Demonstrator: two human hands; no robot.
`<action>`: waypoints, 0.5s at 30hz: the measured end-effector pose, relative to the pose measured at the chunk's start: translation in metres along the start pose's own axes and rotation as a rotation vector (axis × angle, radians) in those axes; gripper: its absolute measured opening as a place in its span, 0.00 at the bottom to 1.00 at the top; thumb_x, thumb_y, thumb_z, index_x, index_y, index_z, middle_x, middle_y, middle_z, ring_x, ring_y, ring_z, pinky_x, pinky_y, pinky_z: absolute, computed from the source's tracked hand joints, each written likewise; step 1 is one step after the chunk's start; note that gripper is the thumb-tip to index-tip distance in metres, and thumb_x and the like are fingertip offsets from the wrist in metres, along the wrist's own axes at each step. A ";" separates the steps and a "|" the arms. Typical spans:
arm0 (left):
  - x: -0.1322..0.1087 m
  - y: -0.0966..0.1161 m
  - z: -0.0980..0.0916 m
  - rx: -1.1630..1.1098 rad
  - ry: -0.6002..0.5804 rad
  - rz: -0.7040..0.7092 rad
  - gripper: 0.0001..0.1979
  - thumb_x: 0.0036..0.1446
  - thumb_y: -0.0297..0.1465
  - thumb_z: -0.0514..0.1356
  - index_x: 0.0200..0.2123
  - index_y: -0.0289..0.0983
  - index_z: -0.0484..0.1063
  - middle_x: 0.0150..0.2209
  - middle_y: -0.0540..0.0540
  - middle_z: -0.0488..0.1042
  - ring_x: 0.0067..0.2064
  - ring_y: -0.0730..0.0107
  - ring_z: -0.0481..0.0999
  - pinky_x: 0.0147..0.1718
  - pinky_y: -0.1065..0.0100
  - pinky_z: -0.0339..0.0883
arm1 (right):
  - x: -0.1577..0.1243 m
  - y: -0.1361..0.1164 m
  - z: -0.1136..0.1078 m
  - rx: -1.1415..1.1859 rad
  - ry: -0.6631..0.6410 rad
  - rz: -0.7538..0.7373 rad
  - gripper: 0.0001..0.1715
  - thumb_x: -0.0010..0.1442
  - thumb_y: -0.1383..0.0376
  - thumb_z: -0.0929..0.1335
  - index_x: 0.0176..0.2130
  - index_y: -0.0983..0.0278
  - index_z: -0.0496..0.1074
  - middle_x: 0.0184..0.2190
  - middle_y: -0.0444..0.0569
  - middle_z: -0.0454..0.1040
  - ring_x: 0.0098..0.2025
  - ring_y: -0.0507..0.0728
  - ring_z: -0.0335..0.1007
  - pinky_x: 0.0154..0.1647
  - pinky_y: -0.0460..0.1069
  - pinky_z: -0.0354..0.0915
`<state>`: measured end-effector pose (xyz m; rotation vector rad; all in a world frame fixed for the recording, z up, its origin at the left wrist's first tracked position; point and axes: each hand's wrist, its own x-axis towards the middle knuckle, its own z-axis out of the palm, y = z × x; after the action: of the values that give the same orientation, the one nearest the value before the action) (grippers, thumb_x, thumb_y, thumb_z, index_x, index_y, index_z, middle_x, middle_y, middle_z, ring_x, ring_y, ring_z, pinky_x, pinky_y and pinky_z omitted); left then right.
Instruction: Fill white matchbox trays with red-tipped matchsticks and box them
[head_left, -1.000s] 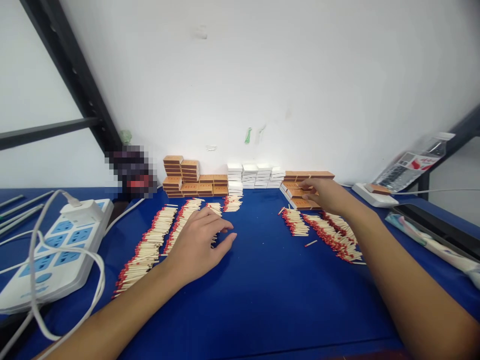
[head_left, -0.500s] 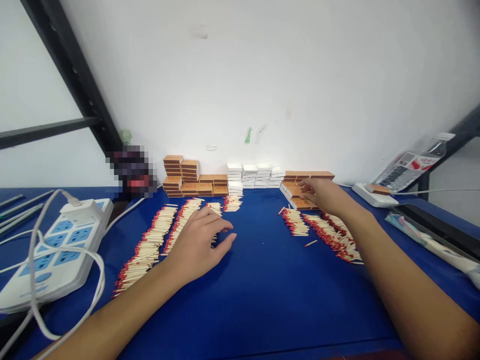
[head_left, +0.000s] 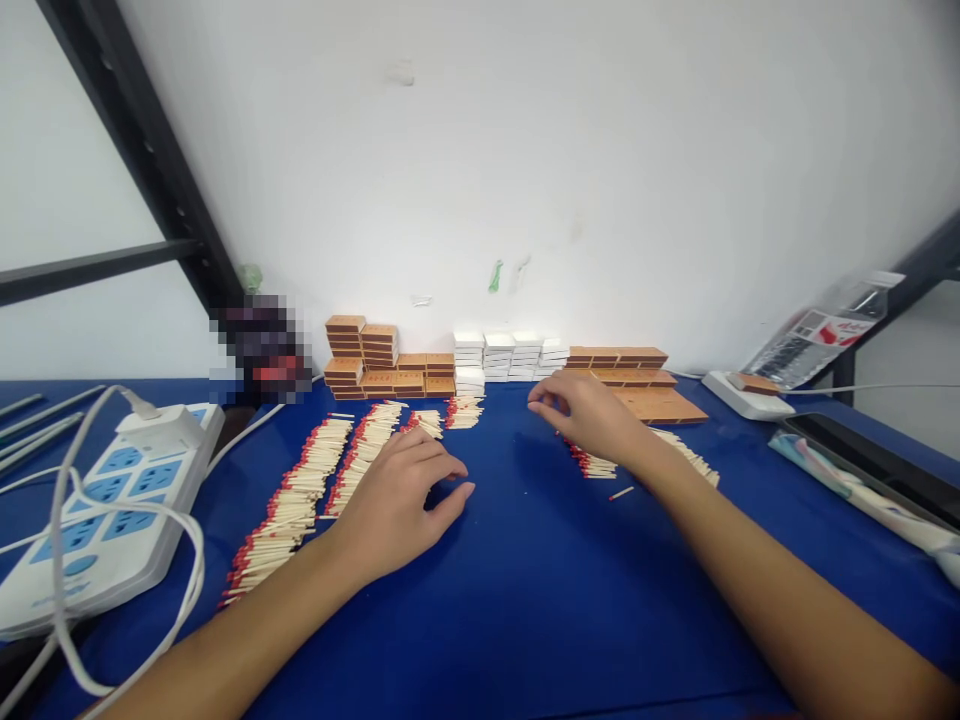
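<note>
My left hand (head_left: 409, 500) rests low over the left matches, thumb and forefinger apart, with nothing visible between them. Red-headed matches (head_left: 296, 500) lie in rows beside and beyond it, partly hidden by the hand. My right hand (head_left: 589, 415) hangs above the table, fingers bent and thumb apart from the forefinger; I see nothing held. Beneath its wrist are more matches (head_left: 690, 458), partly covered by the arm. Brown matchboxes (head_left: 652, 403) lie just right of the right hand. White inner trays (head_left: 497, 355) stand stacked behind, left of its fingertips.
More brown matchboxes (head_left: 380, 345) are stacked against the wall at back left. A power strip (head_left: 154, 540) with looped white cable lies at far left. On the right are a leaning plastic bottle (head_left: 825, 330), a small white block (head_left: 742, 398) and a black case (head_left: 885, 465).
My right hand has moved left and slightly toward me, away from the brown matchboxes, which show more fully now. The left hand has barely moved.
</note>
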<state>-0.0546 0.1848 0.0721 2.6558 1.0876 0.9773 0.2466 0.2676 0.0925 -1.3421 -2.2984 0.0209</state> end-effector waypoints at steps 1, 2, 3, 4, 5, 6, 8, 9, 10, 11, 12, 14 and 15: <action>0.000 0.000 0.000 -0.004 -0.002 0.001 0.05 0.67 0.32 0.64 0.40 0.38 0.80 0.35 0.48 0.80 0.42 0.61 0.75 0.50 0.54 0.69 | 0.005 -0.005 0.005 0.012 0.015 -0.017 0.08 0.68 0.62 0.68 0.39 0.62 0.78 0.34 0.50 0.78 0.36 0.58 0.72 0.38 0.51 0.62; -0.001 0.001 0.001 -0.008 -0.002 0.002 0.05 0.67 0.32 0.64 0.40 0.38 0.80 0.35 0.48 0.80 0.42 0.61 0.75 0.50 0.54 0.69 | 0.010 -0.009 0.010 0.025 0.035 -0.026 0.08 0.68 0.62 0.69 0.39 0.62 0.78 0.34 0.50 0.77 0.36 0.58 0.71 0.38 0.51 0.62; -0.001 0.001 0.002 -0.012 -0.001 0.001 0.04 0.67 0.31 0.64 0.41 0.39 0.80 0.35 0.48 0.80 0.42 0.61 0.75 0.50 0.53 0.69 | 0.016 -0.012 0.014 0.039 0.054 -0.030 0.08 0.68 0.62 0.69 0.40 0.62 0.77 0.35 0.50 0.77 0.35 0.57 0.71 0.38 0.51 0.62; -0.002 0.002 0.002 -0.014 -0.001 -0.002 0.04 0.67 0.31 0.64 0.41 0.39 0.80 0.35 0.48 0.80 0.43 0.61 0.75 0.50 0.53 0.68 | 0.023 -0.015 0.018 0.055 0.066 -0.033 0.08 0.69 0.62 0.69 0.42 0.62 0.77 0.35 0.50 0.77 0.35 0.57 0.70 0.38 0.51 0.62; -0.002 0.002 0.003 -0.015 -0.002 -0.006 0.04 0.66 0.31 0.64 0.41 0.39 0.80 0.35 0.48 0.79 0.43 0.61 0.75 0.50 0.53 0.68 | 0.031 -0.018 0.022 0.074 0.070 -0.036 0.08 0.69 0.62 0.69 0.45 0.63 0.77 0.35 0.49 0.77 0.35 0.57 0.70 0.38 0.51 0.61; -0.003 0.002 0.004 -0.016 -0.004 -0.010 0.04 0.66 0.31 0.64 0.41 0.39 0.80 0.36 0.47 0.79 0.44 0.60 0.75 0.50 0.53 0.68 | 0.038 -0.020 0.026 0.090 0.068 -0.041 0.10 0.69 0.62 0.69 0.47 0.63 0.77 0.35 0.49 0.77 0.35 0.57 0.69 0.38 0.50 0.61; -0.003 0.002 0.004 -0.014 -0.002 -0.013 0.04 0.66 0.31 0.64 0.41 0.39 0.80 0.36 0.47 0.79 0.44 0.60 0.75 0.50 0.53 0.68 | 0.054 -0.024 0.036 0.112 0.049 -0.056 0.11 0.68 0.63 0.71 0.48 0.64 0.76 0.35 0.48 0.76 0.35 0.57 0.69 0.38 0.50 0.61; -0.003 0.002 0.004 -0.014 0.004 -0.013 0.04 0.66 0.31 0.64 0.41 0.39 0.80 0.36 0.48 0.79 0.44 0.60 0.75 0.50 0.53 0.68 | 0.060 -0.025 0.040 0.116 0.038 -0.063 0.09 0.67 0.64 0.71 0.47 0.64 0.77 0.34 0.48 0.75 0.36 0.57 0.69 0.38 0.50 0.60; -0.003 0.002 0.004 -0.014 0.014 -0.015 0.04 0.66 0.31 0.64 0.40 0.39 0.80 0.36 0.48 0.80 0.43 0.60 0.75 0.50 0.53 0.69 | 0.066 -0.026 0.044 0.116 0.033 -0.064 0.06 0.66 0.65 0.71 0.44 0.64 0.77 0.34 0.48 0.75 0.36 0.57 0.69 0.38 0.50 0.60; -0.002 0.001 0.004 -0.014 0.027 -0.017 0.04 0.66 0.31 0.64 0.40 0.39 0.80 0.36 0.48 0.80 0.43 0.60 0.75 0.51 0.52 0.69 | 0.071 -0.027 0.047 0.114 0.032 -0.061 0.03 0.66 0.67 0.71 0.40 0.64 0.77 0.33 0.48 0.74 0.36 0.57 0.68 0.38 0.50 0.59; -0.002 0.001 0.004 -0.013 0.041 -0.020 0.03 0.66 0.30 0.65 0.40 0.39 0.80 0.36 0.48 0.80 0.43 0.61 0.75 0.51 0.52 0.69 | 0.074 -0.028 0.048 0.115 0.033 -0.057 0.02 0.65 0.68 0.71 0.38 0.64 0.77 0.33 0.49 0.74 0.35 0.57 0.68 0.38 0.50 0.59; -0.001 0.000 0.004 -0.009 0.068 -0.026 0.03 0.66 0.30 0.65 0.40 0.39 0.80 0.35 0.49 0.81 0.42 0.61 0.75 0.51 0.52 0.70 | 0.075 -0.029 0.044 0.120 0.041 -0.050 0.05 0.65 0.69 0.70 0.35 0.65 0.76 0.33 0.49 0.73 0.35 0.56 0.67 0.37 0.50 0.59; -0.001 0.001 0.005 -0.006 0.086 -0.028 0.03 0.66 0.30 0.65 0.40 0.39 0.79 0.35 0.49 0.81 0.42 0.61 0.75 0.50 0.53 0.70 | 0.072 -0.030 0.039 0.125 0.047 -0.048 0.05 0.65 0.69 0.70 0.35 0.65 0.77 0.33 0.49 0.74 0.34 0.56 0.67 0.37 0.50 0.59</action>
<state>-0.0520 0.1844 0.0682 2.6085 1.1330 1.0972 0.1767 0.3195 0.0934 -1.2119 -2.2503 0.1151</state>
